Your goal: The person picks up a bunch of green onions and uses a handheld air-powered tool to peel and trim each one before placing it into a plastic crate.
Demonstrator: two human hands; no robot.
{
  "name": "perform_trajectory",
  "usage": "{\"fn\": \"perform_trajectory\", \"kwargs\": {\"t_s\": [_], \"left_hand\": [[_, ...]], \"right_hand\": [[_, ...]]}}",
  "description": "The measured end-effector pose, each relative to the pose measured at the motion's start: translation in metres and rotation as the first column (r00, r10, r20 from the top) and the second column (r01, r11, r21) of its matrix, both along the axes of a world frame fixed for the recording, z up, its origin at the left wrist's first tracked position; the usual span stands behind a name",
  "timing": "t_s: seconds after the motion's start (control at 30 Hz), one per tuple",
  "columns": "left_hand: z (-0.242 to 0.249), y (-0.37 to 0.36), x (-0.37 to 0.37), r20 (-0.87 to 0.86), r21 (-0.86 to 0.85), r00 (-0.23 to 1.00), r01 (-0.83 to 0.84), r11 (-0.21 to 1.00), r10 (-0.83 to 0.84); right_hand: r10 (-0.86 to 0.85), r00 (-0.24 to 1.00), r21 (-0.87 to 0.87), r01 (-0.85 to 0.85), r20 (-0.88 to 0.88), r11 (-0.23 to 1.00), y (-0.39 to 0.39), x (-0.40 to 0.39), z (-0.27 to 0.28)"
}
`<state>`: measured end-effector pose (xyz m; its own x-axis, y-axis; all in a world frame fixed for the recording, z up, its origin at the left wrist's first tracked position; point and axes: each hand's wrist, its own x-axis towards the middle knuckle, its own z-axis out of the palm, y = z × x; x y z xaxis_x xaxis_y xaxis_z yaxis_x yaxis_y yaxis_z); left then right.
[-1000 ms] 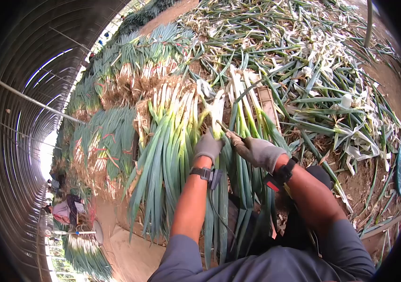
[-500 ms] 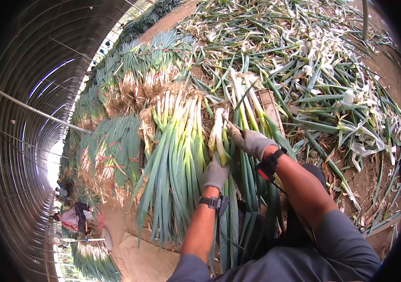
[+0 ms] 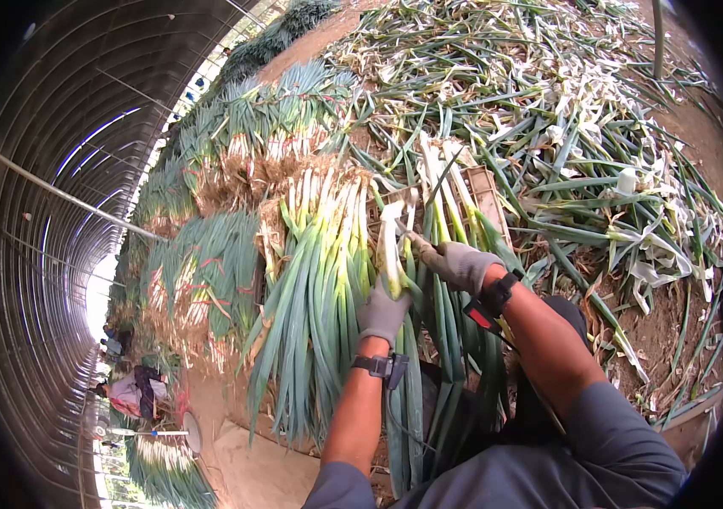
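Note:
My left hand (image 3: pixel 385 310), in a grey glove, is closed around a thick green onion (image 3: pixel 390 254), its white end pointing away from me and its green leaves trailing back toward my body. Just right of that stem, my gloved right hand (image 3: pixel 458 265) is closed on a slim, brown-handled tool (image 3: pixel 416 241), whose tip lies close to the white stem; I cannot tell its exact kind. A row of long green onions (image 3: pixel 315 229) lies directly left of my left hand. More green onions (image 3: pixel 446 199) lie beyond my right hand.
Brown plastic crates (image 3: pixel 487 197) sit under the onions. Tied onion bundles (image 3: pixel 209 254) are stacked at left. Cut leaves and peelings (image 3: pixel 565 144) cover the ground at right. Another person (image 3: pixel 134 392) is at far left, near a round-topped stool (image 3: pixel 192 431).
My left hand has shifted slightly left with the onion, whose stem now looks whiter and smoother. My right hand stays close by, its tool tip a little farther from the stem.

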<state>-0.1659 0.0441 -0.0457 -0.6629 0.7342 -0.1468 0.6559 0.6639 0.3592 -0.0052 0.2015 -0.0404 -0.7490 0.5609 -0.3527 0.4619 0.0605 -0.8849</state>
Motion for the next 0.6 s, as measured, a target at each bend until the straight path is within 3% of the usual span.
{"fn": "perform_trajectory", "kwargs": {"t_s": [0.1,0.2,0.3,0.37,0.43,0.47,0.5,0.6], "left_hand": [[0.033,0.017,-0.010,-0.077,-0.016,0.995,0.054,0.998,-0.055],[0.082,0.054,-0.020,-0.181,0.100,0.976,0.136,0.986,-0.117],[0.162,0.100,-0.016,-0.300,0.340,0.938,0.273,0.900,-0.172],[0.205,0.130,-0.026,-0.157,0.367,0.961,0.272,0.889,-0.229],[0.230,0.148,-0.019,-0.075,0.346,0.955,0.294,0.891,-0.286],[0.235,0.153,-0.016,-0.034,0.335,0.949,0.307,0.891,-0.314],[0.216,0.161,-0.017,-0.053,0.424,0.953,0.293,0.857,-0.299],[0.148,0.169,-0.021,0.163,0.427,0.933,0.227,0.875,-0.322]], "right_hand": [[0.033,0.996,-0.163,-0.047,-0.084,0.985,-0.004,0.021,0.025],[0.007,0.981,-0.262,-0.059,-0.195,0.963,0.004,0.033,0.024],[-0.289,0.944,-0.305,0.232,-0.158,0.924,0.010,0.038,0.034],[-0.499,0.834,-0.414,0.379,-0.236,0.828,0.022,0.037,0.026],[-0.597,0.734,-0.459,0.429,-0.324,0.778,0.032,0.040,0.018],[-0.605,0.748,-0.496,0.430,-0.273,0.755,0.034,0.044,0.019],[-0.604,0.753,-0.496,0.432,-0.261,0.753,0.035,0.044,0.017],[-0.594,0.774,-0.574,0.391,-0.218,0.720,0.041,0.051,-0.001]]}}
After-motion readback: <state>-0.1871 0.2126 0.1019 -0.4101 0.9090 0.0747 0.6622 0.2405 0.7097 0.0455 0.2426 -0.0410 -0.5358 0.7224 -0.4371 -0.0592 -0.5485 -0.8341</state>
